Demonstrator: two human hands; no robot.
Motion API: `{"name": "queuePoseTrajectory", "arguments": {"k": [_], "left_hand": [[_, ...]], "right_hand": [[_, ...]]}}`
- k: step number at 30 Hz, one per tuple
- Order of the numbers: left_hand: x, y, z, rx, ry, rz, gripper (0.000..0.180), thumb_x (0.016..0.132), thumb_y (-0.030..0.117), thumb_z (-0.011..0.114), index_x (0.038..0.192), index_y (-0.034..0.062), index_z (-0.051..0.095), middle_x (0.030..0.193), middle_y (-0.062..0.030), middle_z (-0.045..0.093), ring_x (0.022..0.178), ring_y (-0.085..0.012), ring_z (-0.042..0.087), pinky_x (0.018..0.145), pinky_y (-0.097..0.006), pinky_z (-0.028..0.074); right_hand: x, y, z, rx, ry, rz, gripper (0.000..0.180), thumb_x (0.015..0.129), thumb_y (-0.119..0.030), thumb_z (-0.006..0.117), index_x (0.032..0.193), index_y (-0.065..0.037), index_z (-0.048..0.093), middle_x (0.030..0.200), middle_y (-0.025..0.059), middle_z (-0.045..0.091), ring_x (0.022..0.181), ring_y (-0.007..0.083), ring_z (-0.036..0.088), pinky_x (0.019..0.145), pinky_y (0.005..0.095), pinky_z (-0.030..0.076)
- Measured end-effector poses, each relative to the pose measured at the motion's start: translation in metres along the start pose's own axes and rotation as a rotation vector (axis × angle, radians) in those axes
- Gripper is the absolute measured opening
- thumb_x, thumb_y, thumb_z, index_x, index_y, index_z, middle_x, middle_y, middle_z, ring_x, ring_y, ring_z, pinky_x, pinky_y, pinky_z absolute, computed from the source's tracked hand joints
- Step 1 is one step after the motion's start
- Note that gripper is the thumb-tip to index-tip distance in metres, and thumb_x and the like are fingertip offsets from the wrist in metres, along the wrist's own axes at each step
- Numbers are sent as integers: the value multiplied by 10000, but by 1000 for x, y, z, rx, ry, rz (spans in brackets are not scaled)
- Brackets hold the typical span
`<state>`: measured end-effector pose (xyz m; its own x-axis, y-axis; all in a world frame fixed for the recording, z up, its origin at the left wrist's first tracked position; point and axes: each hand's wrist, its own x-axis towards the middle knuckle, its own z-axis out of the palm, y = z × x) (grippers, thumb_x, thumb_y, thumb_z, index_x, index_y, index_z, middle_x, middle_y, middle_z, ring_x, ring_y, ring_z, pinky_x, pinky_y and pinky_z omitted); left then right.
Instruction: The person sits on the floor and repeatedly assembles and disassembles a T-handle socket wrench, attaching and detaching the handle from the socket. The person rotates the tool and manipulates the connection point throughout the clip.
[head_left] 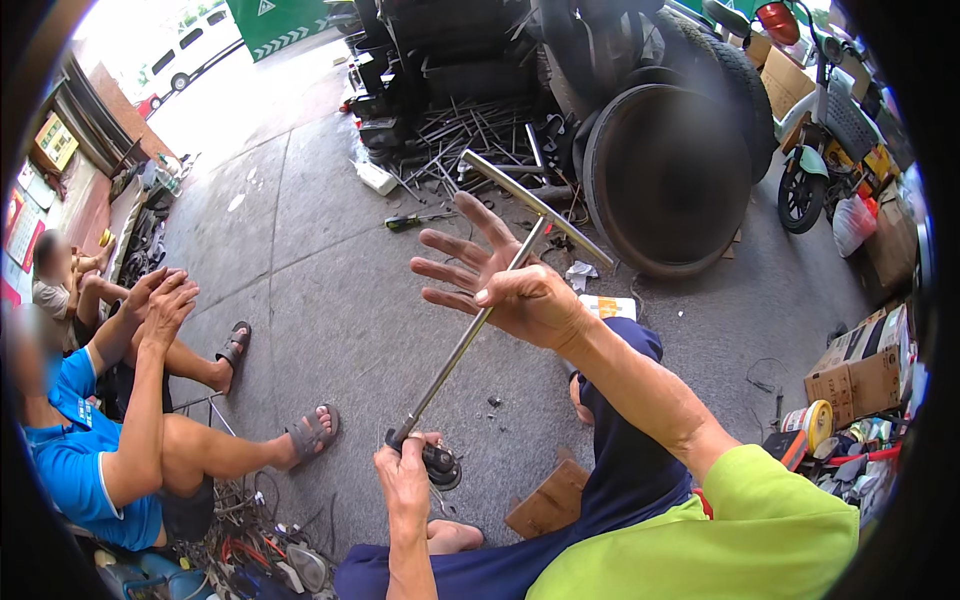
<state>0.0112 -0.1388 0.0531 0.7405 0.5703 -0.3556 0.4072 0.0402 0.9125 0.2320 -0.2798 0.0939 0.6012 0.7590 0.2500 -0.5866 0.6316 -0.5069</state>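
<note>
A long steel T-handle wrench [458, 357] slants between my two hands, its crossbar at the upper end. My right hand [530, 300] is open, its fingers spread. The shaft runs across its palm and the thumb lies over it, but the fingers are not wrapped round it. Low in the middle, my left hand [402, 490] is closed on a small black part [440, 463] with a rounded end. The wrench's lower end meets this part, and its exact kind cannot be made out. My left fingers partly hide where they join.
At the left sits a person in a blue shirt [75, 455], hands raised together; another sits behind. Ahead stand large tyres [660, 180] and a heap of metal rods [470, 140]. A cardboard box [862, 365] and tins are at the right. A cardboard piece [548, 498] lies near my legs.
</note>
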Motion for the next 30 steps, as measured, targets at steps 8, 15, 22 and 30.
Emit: {"name": "queuePoseTrajectory", "arguments": {"k": [8,15,22,30], "left_hand": [[-1,-3,3,-51,4,44,312,863,164,521,811,-85,701,704,-101,667,640,-144,598,623,-279,463],[3,-8,1,-5,-16,19,317,867,177,517,811,-69,710,686,-80,653,635,-147,588,618,-294,461],[1,-7,-1,-25,-22,65,337,887,205,520,831,-69,709,710,-84,661,662,-146,597,641,-288,465],[2,-6,3,-20,-17,36,325,872,192,522,830,-70,710,707,-82,657,660,-150,599,634,-281,462]], "right_hand": [[-1,-1,0,-2,1,9,1020,686,182,491,1535,-251,127,1529,216,172,1382,383,331,1117,519,369],[-5,-5,3,-29,28,22,224,695,171,493,626,-29,566,1521,175,278,1407,362,294,1125,538,354],[-3,-3,1,-18,16,15,233,684,171,490,671,-39,590,1539,168,251,1418,359,273,1115,558,354],[-4,-5,-5,-44,-7,3,235,797,123,455,667,-66,507,745,85,600,1356,368,390,1088,521,394]]}}
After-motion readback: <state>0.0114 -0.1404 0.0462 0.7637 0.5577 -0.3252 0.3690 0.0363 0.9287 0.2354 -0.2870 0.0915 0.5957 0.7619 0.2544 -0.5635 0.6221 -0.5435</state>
